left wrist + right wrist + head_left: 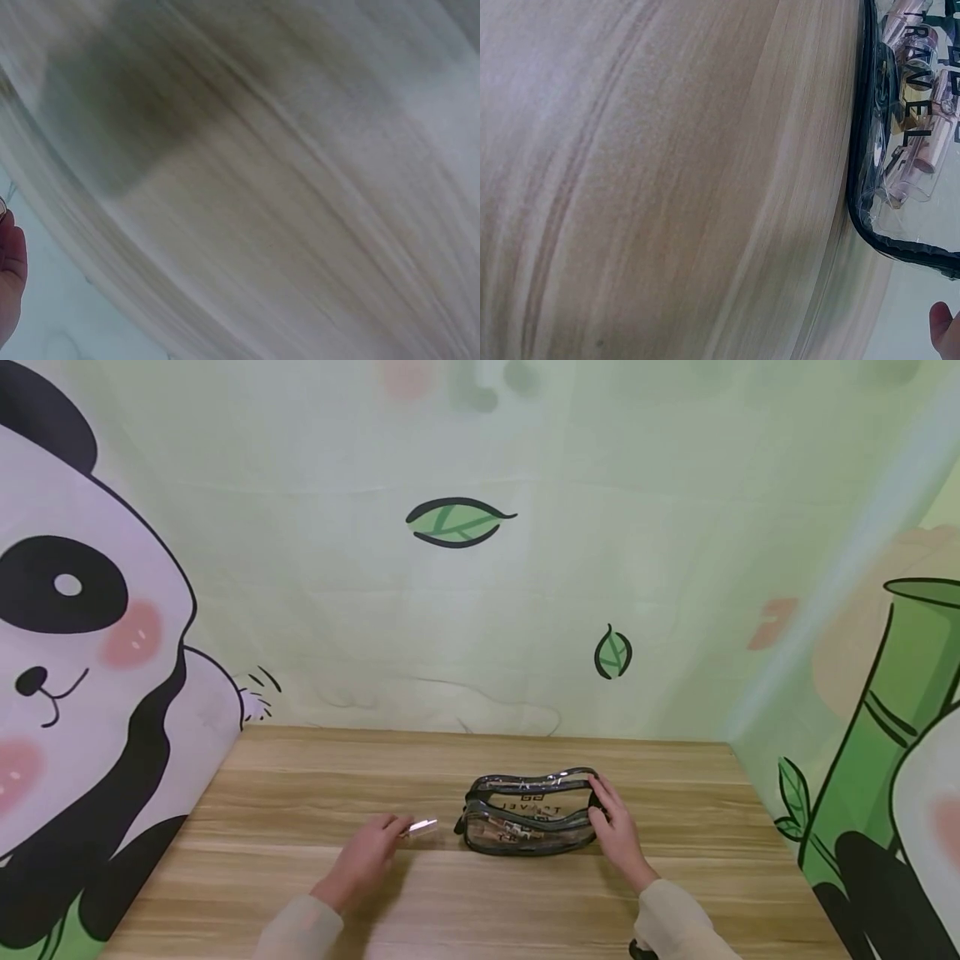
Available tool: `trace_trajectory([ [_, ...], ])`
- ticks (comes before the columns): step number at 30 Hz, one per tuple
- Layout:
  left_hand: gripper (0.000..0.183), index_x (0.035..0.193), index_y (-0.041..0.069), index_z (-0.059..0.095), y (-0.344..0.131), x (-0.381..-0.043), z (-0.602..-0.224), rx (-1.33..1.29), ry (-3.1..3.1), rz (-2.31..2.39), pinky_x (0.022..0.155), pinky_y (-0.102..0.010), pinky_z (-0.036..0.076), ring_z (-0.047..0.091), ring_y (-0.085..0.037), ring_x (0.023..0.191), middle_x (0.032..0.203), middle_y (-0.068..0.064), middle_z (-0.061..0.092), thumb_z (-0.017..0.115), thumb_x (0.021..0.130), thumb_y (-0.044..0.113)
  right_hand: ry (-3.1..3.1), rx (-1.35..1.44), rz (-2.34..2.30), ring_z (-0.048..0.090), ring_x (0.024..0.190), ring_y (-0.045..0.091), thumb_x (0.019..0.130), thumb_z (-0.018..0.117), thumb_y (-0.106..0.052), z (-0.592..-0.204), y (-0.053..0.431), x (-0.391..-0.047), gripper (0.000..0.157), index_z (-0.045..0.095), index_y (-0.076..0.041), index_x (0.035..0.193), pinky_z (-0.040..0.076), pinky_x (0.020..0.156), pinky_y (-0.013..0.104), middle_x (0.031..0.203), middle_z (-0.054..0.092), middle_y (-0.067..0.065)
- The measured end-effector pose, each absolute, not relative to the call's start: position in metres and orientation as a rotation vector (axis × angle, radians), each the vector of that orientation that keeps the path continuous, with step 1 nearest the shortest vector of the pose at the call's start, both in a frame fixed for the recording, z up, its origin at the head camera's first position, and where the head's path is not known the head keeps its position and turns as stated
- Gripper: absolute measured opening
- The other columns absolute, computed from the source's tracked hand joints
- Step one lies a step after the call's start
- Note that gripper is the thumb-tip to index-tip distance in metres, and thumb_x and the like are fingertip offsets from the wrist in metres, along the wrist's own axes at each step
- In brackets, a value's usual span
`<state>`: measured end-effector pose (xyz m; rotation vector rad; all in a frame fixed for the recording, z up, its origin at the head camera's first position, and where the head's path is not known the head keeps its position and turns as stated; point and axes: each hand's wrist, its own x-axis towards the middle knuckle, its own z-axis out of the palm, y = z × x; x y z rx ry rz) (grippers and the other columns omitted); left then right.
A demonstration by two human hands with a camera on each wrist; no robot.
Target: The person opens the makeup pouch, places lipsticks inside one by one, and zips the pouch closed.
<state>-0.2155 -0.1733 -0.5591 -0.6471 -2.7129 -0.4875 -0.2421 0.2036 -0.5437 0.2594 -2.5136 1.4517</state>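
My left hand (pixel 369 857) pinches a small shiny, silvery-clear item (pixel 422 827) at its fingertips, a little left of the pouch; its exact kind I cannot tell. A see-through travel pouch (pixel 528 839) with black edging and dark lettering stands on the table, its top gaping. With my right hand (pixel 618 831) I hold the pouch by its right end, fingers at the rear rim and thumb toward the front. Through the clear wall in the right wrist view show several small pinkish tubes and bottles (pixel 932 124). In the left wrist view only the fingers (pixel 13 251) appear, at the left edge.
The wood-grain table (pixel 300 777) runs back to a pale green cloth backdrop (pixel 337 610) with printed leaves. A printed panda (pixel 67 710) covers the left side, printed bamboo (pixel 862 760) the right. Something small and black (pixel 641 951) shows under the right sleeve.
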Motion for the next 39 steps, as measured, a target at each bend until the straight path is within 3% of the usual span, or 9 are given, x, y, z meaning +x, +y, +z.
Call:
trace_trajectory([
  [39,0.033,0.111,0.011,0.059,-0.147,-0.24,-0.514,-0.718,-2.594,-0.512,0.07,-0.034,0.049,0.057,-0.019,0.08,0.09,-0.004,0.059,0.064,0.079,0.009,-2.518,0.241,1.466,0.026,0.129,0.038,0.086,0.04,-0.005,-0.543,0.204,-0.242,0.048,0.037,-0.009,0.135,0.033,0.096,0.055,0.143,0.027,0.016],
])
